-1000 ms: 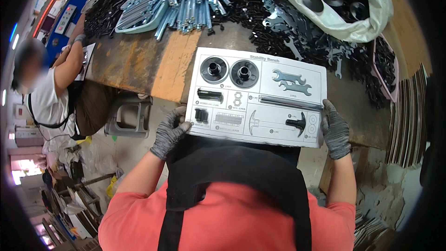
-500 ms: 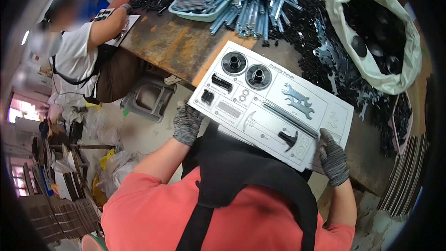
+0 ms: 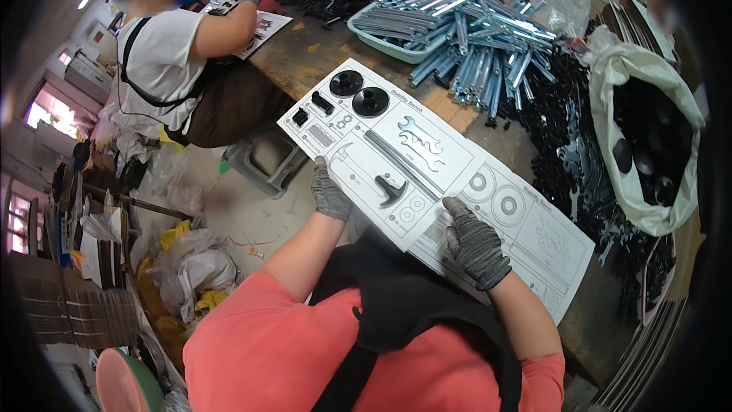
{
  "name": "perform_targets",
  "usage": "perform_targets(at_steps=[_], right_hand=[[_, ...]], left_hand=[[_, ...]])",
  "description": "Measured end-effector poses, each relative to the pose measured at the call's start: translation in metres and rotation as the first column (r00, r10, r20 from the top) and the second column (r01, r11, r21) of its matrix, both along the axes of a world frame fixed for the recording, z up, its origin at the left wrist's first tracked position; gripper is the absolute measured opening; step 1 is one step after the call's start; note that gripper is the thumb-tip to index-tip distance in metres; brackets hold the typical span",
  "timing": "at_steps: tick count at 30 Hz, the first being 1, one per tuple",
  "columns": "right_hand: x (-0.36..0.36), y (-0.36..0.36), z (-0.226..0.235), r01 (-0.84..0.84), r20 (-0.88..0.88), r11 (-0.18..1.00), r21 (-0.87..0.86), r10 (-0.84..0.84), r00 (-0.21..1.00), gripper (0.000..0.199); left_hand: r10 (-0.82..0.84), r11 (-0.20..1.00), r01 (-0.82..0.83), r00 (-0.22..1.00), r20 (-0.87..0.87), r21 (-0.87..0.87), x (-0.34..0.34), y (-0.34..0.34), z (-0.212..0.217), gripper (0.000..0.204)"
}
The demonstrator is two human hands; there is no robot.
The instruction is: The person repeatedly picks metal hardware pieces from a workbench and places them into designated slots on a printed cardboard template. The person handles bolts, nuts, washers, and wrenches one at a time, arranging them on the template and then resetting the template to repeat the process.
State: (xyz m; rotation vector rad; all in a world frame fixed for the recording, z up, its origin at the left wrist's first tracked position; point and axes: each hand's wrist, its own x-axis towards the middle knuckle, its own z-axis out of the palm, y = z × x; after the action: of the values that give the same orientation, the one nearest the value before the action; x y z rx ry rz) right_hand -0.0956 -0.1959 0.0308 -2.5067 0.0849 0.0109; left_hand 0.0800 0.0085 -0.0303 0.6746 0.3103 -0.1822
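Note:
A white printed card (image 3: 364,154) lies tilted before me, bearing two black hubbed discs (image 3: 371,102), small black pieces, a pair of flat wrenches (image 3: 420,144), a long metal rod (image 3: 402,165) and a black T-shaped knob (image 3: 391,191). My left hand (image 3: 331,192), in a grey knit glove, is closed on its near edge, fingers partly hidden. My gloved right hand (image 3: 474,244) is closed at its right edge, a finger on the card's border. To the right, a second printed card (image 3: 526,221) shows outlines and no parts; the right hand overlaps it.
Beyond the cards, a light-blue tray (image 3: 389,44) overflows with metal rods (image 3: 473,46). Black bolts and loose wrenches (image 3: 573,154) spread rightward beside a white sack (image 3: 610,107) of black discs. At far left a co-worker (image 3: 164,46) handles another card (image 3: 263,30); a grey stool (image 3: 267,164) stands nearby.
The card with parts has shifted left, uncovering the second card on the right. Both hands moved with it, the right one leftward. My view has turned a little.

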Motion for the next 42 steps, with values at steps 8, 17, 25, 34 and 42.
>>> perform_targets(at_steps=[8,17,25,34,42], right_hand=[[0.004,-0.015,0.007,0.015,-0.06,0.992,0.123,-0.007,0.998,0.045],[-0.03,-0.043,0.023,0.266,-0.224,0.936,0.229,-0.216,0.95,0.044],[-0.06,-0.066,0.016,0.307,-0.089,0.931,0.199,-0.295,0.951,0.041],[-0.048,-0.149,-0.018,0.382,0.317,0.898,-0.217,-0.305,0.898,0.036],[0.063,-0.17,-0.004,0.146,-0.207,0.779,-0.61,-0.334,0.92,0.043]], left_hand=[[0.117,0.993,-0.117,0.993,0.035,0.003,0.099,0.054,-0.046,0.046],[0.184,0.983,-0.184,0.975,0.122,-0.01,0.178,0.078,-0.092,0.042],[0.4,0.888,-0.435,0.889,0.222,0.146,0.185,0.077,-0.07,0.033],[-0.513,0.668,-0.194,0.58,0.633,0.719,0.1,-0.064,0.044,0.046],[-0.987,0.076,-0.663,-0.158,-0.039,0.745,0.082,-0.245,0.036,0.041]])
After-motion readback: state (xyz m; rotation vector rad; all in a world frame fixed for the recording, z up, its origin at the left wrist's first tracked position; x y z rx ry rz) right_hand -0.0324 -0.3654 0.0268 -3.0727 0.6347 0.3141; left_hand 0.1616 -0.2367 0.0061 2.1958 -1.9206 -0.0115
